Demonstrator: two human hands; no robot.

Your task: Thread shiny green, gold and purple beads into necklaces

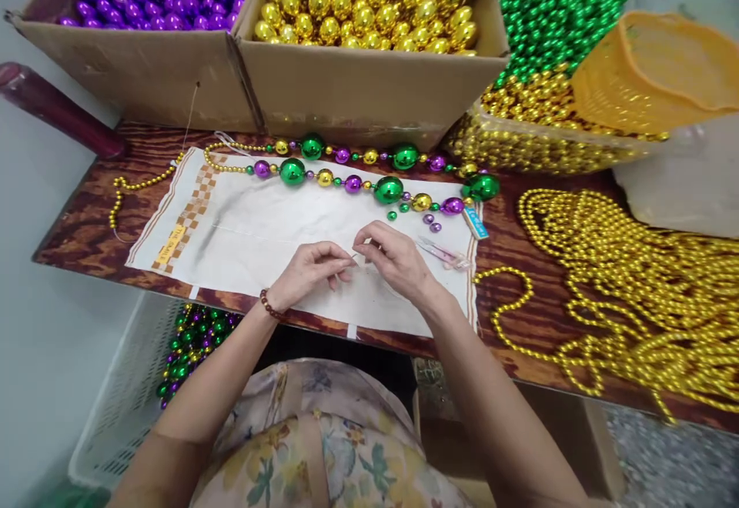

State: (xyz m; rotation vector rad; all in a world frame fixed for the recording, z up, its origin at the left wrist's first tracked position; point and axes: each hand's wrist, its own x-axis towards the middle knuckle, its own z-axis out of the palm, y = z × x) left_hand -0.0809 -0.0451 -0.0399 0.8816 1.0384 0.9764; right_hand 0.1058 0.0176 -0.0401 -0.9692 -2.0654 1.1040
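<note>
My left hand (315,271) and my right hand (389,255) meet over a white cloth (259,262), both pinching. Between their fingertips shows a thin dark strand (355,255); whether it is a needle or thread I cannot tell. A fine white thread (248,232) lies on the cloth to the left. Beyond my hands, a bead string (352,183) of green, purple and gold beads lies doubled along the cloth's far side. A few loose purple beads (432,222) and small green beads (398,211) rest near my right hand, with small pink-handled snips (444,252) beside it.
Cardboard boxes hold purple beads (155,0) and gold beads (369,0) at the back. Green beads (560,23) and an orange basket (652,69) stand back right. Gold bead strands (635,285) heap on the right; a white crate (115,400) stands below left.
</note>
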